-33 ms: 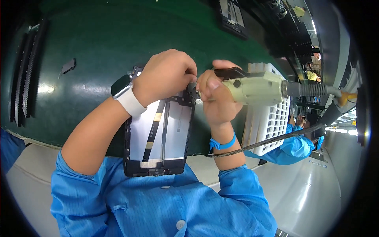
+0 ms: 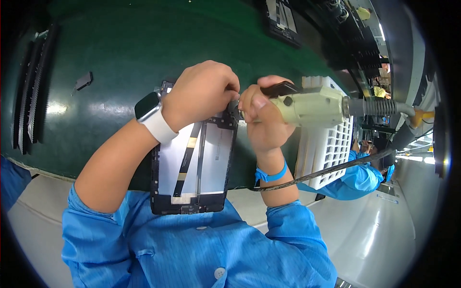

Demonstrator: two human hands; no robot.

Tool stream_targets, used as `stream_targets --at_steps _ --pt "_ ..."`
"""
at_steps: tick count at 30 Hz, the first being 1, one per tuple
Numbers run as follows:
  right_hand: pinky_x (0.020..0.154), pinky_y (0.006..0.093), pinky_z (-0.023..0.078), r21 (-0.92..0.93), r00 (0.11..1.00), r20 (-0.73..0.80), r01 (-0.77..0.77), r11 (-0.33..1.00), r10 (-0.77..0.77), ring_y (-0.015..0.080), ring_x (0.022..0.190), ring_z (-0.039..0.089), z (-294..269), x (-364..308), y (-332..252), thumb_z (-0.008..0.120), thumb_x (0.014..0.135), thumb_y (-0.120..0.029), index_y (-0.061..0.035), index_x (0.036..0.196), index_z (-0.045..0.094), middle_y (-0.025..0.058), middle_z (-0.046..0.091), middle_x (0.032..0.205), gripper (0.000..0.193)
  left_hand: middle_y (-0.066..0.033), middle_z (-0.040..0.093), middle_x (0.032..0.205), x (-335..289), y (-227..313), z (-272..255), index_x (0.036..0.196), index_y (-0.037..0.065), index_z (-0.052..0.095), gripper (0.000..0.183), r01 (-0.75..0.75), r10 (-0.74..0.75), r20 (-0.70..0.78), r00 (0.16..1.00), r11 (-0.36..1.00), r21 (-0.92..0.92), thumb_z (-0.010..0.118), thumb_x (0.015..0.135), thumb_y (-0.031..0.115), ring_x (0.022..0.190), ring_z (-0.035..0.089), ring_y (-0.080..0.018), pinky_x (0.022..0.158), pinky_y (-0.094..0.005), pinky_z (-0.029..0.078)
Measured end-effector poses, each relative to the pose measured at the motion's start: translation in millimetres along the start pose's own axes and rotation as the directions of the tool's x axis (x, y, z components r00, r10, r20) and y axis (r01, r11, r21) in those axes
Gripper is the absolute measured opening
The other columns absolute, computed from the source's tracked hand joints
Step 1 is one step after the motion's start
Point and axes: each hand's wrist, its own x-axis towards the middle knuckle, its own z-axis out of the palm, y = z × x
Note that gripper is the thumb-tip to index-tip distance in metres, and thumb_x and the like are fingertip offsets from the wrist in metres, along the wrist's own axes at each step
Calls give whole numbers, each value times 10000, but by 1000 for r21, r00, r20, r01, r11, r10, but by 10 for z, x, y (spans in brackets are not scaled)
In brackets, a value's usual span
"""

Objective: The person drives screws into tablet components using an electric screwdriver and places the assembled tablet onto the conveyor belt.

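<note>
An opened tablet (image 2: 216, 158) lies at the table's front edge, its black frame around a pale panel with dark flat cables. Over its far end is my left hand (image 2: 204, 91), fingers bent and pinched together by the screwdriver's tip; whatever they hold is hidden. My right hand (image 2: 266, 117) wraps round the front of a pale yellow electric screwdriver (image 2: 314, 108) with a black lever. The screwdriver lies nearly level, its tip pointing left at the tablet's far right corner, close to my left fingertips. What the tip touches cannot be made out.
White gridded trays (image 2: 324, 149) stand right of the tablet. A black cable (image 2: 326, 170) crosses over my right forearm. Black racks (image 2: 36, 91) stand far left, near a small dark piece (image 2: 83, 80) on the green table. Another opened tablet (image 2: 282, 21) lies far right. A blue-sleeved person (image 2: 350, 180) is beyond the trays.
</note>
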Motion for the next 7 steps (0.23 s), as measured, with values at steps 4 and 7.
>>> stream_targets --at_steps 4,7 --pt "559 330 415 -10 998 -21 -51 999 51 152 510 421 -68 1 -12 525 807 -30 35 1081 511 55 454 620 282 -101 672 1030 -177 71 59 886 66 738 117 -208 232 -61 971 943 260 699 780 95 1045 596 -298 835 -389 503" --pt "578 356 426 142 997 -32 -60 988 65 164 505 434 -167 93 -10 545 818 -58 50 1135 517 54 451 612 336 -135 607 1251 -414 135 92 1056 114 747 289 -279 331 -43 943 854 439 712 769 118 1240 513 -312 1011 -419 451"
